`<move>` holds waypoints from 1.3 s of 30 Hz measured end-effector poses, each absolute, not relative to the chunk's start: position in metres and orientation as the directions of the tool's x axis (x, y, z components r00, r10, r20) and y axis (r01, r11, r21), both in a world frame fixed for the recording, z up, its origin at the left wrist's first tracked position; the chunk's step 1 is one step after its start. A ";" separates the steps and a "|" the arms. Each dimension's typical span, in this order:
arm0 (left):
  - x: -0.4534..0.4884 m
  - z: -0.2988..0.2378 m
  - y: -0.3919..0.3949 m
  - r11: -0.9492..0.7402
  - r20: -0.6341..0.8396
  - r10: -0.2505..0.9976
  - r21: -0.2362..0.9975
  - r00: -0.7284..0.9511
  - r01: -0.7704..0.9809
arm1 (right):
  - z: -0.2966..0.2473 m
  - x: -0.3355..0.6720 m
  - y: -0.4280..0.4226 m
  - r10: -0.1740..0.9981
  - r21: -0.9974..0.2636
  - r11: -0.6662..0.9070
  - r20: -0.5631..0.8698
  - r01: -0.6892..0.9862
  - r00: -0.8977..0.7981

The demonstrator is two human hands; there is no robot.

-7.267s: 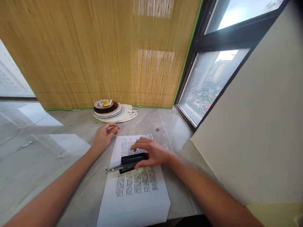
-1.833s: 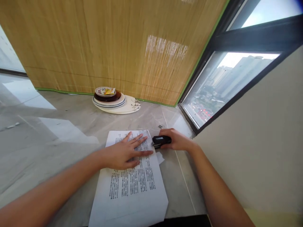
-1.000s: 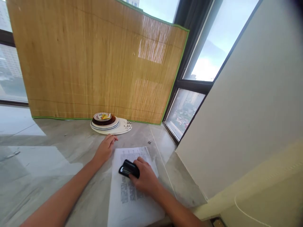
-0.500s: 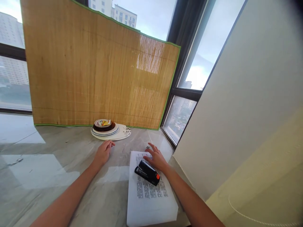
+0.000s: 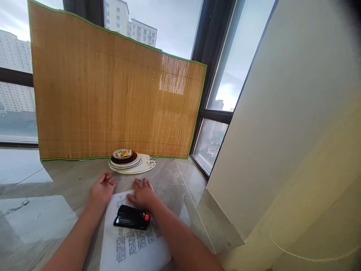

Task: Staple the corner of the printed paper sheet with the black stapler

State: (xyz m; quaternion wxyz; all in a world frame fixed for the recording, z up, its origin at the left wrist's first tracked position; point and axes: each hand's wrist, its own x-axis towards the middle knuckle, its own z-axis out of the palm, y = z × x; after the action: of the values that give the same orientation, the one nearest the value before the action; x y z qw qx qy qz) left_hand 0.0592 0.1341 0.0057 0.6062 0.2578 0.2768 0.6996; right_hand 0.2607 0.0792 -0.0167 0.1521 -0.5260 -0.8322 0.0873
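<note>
A black stapler (image 5: 132, 217) with an orange-red patch at its right end lies across the printed paper stack (image 5: 124, 250). My right hand (image 5: 143, 195) rests flat over the paper's upper right edge, just above the stapler, its fingers spread and pointing away from me. Beside the paper's upper left corner is my left hand (image 5: 102, 190), on the stone surface (image 5: 166, 184). Its fingers are loosely curled in, and I see nothing held in them. The right forearm covers part of the paper's right side.
Beyond my hands stand stacked plates (image 5: 126, 162) on a white oval plate (image 5: 147, 162). Behind them a bamboo mat (image 5: 113, 101) leans against the windows. A white wall (image 5: 267, 131) closes the right side, and a pale cord (image 5: 310, 259) hangs at lower right.
The paper and stapler have shifted left and turned, with my right hand moving left onto the paper's edge. My left hand has moved left and nearer to me. The view has shifted slightly.
</note>
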 end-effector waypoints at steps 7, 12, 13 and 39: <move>0.040 0.020 0.118 -0.119 0.147 0.987 0.434 -0.060 -0.893 | -0.015 0.218 0.087 0.883 -0.330 0.468 0.204 0.820 -0.422; 0.046 0.017 0.117 -0.103 0.159 0.987 0.501 -0.026 -0.859 | -0.010 0.233 0.075 0.847 -0.330 0.531 0.222 0.780 -0.483; 0.046 0.017 0.116 -0.115 0.165 0.986 0.515 -0.033 -0.850 | -0.010 0.238 0.072 0.851 -0.334 0.525 0.223 0.783 -0.476; 0.116 -0.014 0.111 -0.770 0.320 0.633 0.359 0.705 0.528 | 0.026 0.365 -0.030 0.817 -0.457 0.566 0.203 0.686 -0.539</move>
State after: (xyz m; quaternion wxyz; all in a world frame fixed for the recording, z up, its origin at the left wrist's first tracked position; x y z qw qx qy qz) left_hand 0.1159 0.1107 -0.0139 0.1210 0.9153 0.3171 0.2169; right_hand 0.3654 -0.0298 0.0257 0.2007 -0.4362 -0.8618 0.1639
